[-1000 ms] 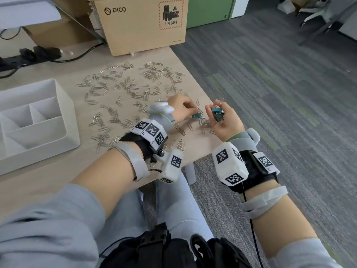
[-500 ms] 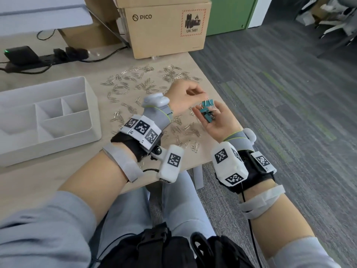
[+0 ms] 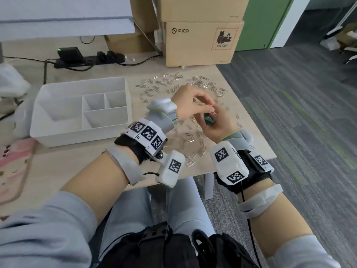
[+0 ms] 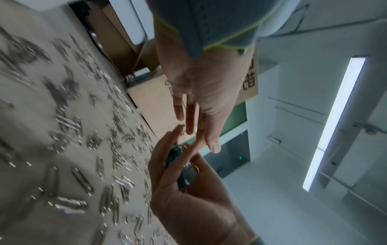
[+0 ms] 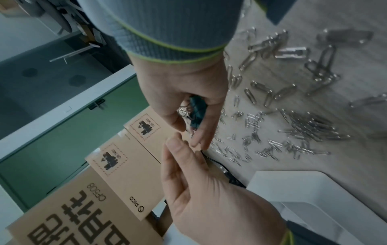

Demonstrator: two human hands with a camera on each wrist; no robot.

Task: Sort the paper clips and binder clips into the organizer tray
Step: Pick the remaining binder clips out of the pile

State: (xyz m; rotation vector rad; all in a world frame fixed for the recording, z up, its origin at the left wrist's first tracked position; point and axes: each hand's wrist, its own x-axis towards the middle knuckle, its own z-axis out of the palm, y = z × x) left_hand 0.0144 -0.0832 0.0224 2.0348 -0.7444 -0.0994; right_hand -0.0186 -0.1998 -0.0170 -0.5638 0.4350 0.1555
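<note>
Several teal binder clips [image 3: 209, 119] lie bunched in my right hand [image 3: 219, 122], whose fingers curl round them above the table's right part. My left hand [image 3: 209, 108] reaches over from the left, fingers nearly straight, tips touching the clips and the right fingertips. The left wrist view shows the left hand [image 4: 196, 140] above the right hand [image 4: 184, 165] and the clips [image 4: 175, 159]. In the right wrist view the right hand [image 5: 188, 129] cups the clips [image 5: 196, 109], with the left hand [image 5: 184, 149] below. Silver paper clips [image 3: 193, 140] lie scattered beneath. The white organizer tray [image 3: 77, 82] stands to the left.
Stacked cardboard boxes [image 3: 201, 43] stand at the table's far right corner. A black power strip [image 3: 87, 60] with cables lies behind the tray. A pink object [image 3: 11, 167] sits at the near left. The table's right edge [image 3: 251, 117] drops to carpet just beyond my hands.
My left hand lifted a teal binder clip off the table and brought it into my right palm. Both hands rose and closed together above the paper clips.
</note>
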